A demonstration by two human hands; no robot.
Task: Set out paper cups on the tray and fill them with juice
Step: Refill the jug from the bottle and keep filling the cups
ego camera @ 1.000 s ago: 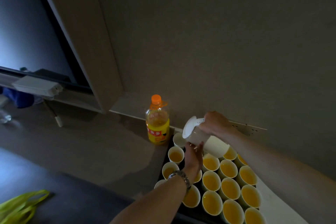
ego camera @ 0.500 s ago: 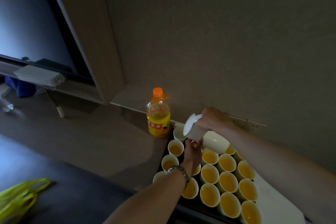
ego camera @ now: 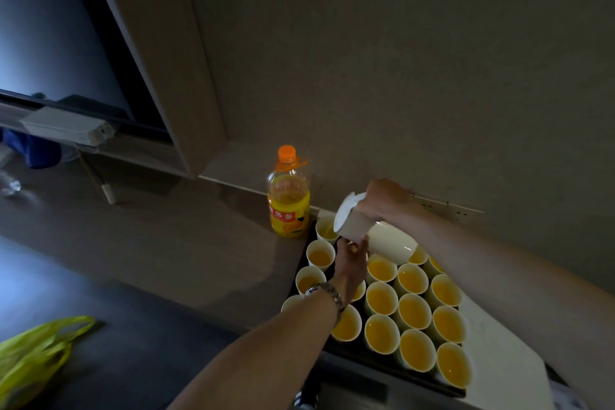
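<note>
A dark tray (ego camera: 376, 359) on the counter carries several white paper cups (ego camera: 414, 311), most holding orange juice. My right hand (ego camera: 386, 198) grips the handle of a white jug (ego camera: 376, 233), tipped with its lidded spout over the far-left corner cup (ego camera: 326, 228). My left hand (ego camera: 349, 261), with a metal watch at the wrist, reaches over the cups and touches the jug's underside near the spout. What its fingers grip is hidden by the hand itself.
An orange-capped juice bottle (ego camera: 289, 200), partly full, stands just left of the tray against the wall. A yellow-green plastic bag (ego camera: 33, 353) lies at the lower left. A wall socket strip (ego camera: 446, 208) sits behind my right arm. A white box (ego camera: 66, 126) rests on the ledge at the left.
The jug stays tipped over the far-left corner of the tray with both hands on it. The view has shifted slightly, so everything sits a little higher in frame.
</note>
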